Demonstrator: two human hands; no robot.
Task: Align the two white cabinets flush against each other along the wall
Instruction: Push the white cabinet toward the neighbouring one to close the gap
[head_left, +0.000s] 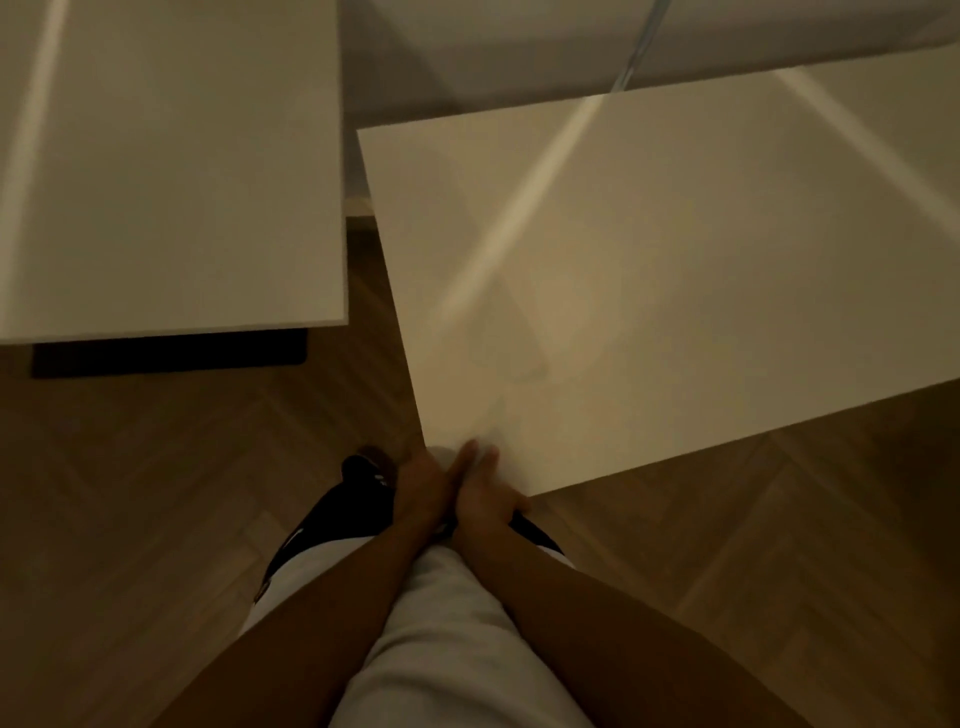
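Two white cabinets are seen from above in dim light. The left cabinet (166, 171) stands square at the upper left, over a dark plinth. The right cabinet (675, 280) is turned at an angle, with a wedge-shaped gap of floor between the two. My left hand (423, 486) and my right hand (485, 496) grip the near left corner of the right cabinet, side by side and touching. The fingers of the right hand curl under the front edge; the image is blurred there.
Herringbone wooden floor (156, 493) spreads below and to both sides. The pale wall (493, 47) runs along the top behind the cabinets, with a thin metal strip (636, 47). My white shirt and a dark shoe (363, 467) show below the hands.
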